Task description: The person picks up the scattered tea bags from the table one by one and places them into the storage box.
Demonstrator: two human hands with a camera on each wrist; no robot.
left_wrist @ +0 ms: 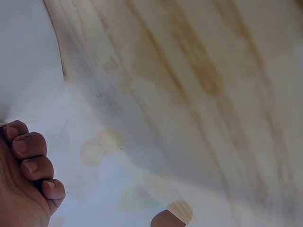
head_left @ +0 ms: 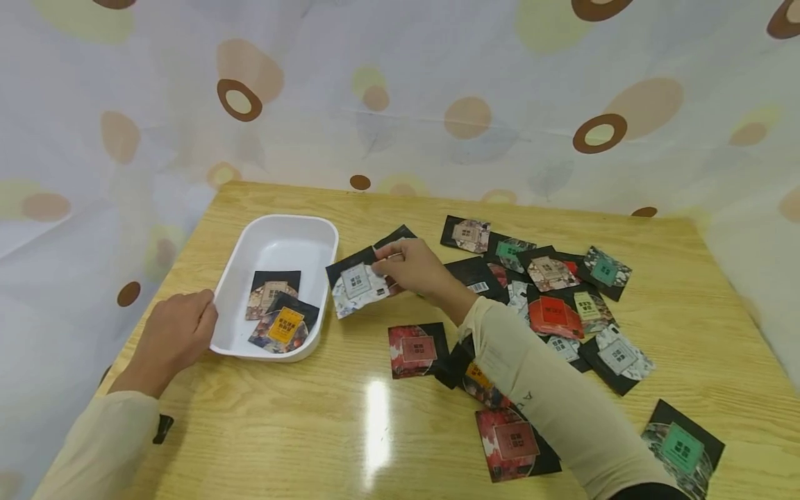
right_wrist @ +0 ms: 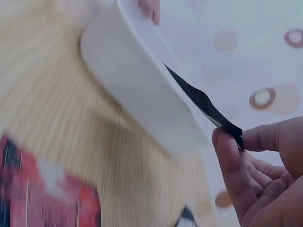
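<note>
One packet pinched in right hand, frame centre, just right of tray rim, long axis tilted. Left hand fingers curled, resting against tray's left edge, gripping nothing. Right hand nearer.

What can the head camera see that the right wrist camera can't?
Only the head view shows inside the white tray, where two packets lie, the many packets scattered on the table, and the left hand resting against the tray's rim. Only the right wrist view shows the held packet edge-on, pinched between thumb and fingertip, and the tray's outer wall from low down. Both show the right hand holding a packet at the tray, and the spotted curtain.
</note>
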